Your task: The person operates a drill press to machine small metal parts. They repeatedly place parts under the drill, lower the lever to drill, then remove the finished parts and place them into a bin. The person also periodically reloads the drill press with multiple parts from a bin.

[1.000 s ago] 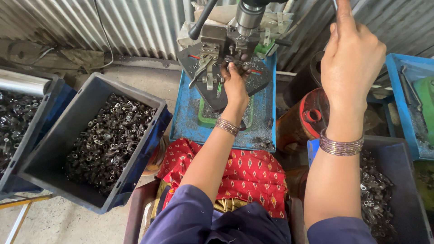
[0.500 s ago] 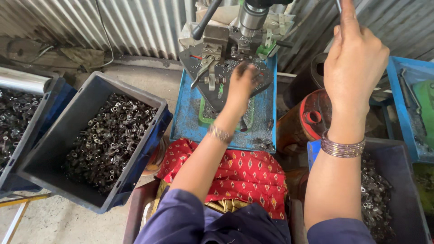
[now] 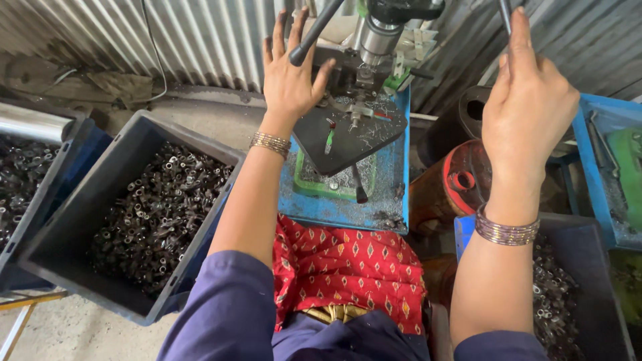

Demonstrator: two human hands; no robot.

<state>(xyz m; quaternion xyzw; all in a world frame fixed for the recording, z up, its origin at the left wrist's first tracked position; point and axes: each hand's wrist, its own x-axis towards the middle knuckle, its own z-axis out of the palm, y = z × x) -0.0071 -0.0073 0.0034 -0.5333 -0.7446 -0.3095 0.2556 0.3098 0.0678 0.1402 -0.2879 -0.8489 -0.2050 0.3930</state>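
- Fingers of the right hand (image 3: 528, 100) were closed around the drill press's feed lever (image 3: 505, 17), raised at upper right.
- Left hand (image 3: 289, 73) was spread wide, holding nothing, beside the dark work plate (image 3: 348, 137) under the spindle (image 3: 378, 37).
- Grey crate (image 3: 73, 227) of small metal parts (image 3: 157, 214) sat at left.

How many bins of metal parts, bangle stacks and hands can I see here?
Bins of metal parts: 3 (left bin, far-left bin, right bin)
Bangle stacks: 2 (left wrist, right wrist)
Hands: 2 (left hand, right hand)
Total: 7
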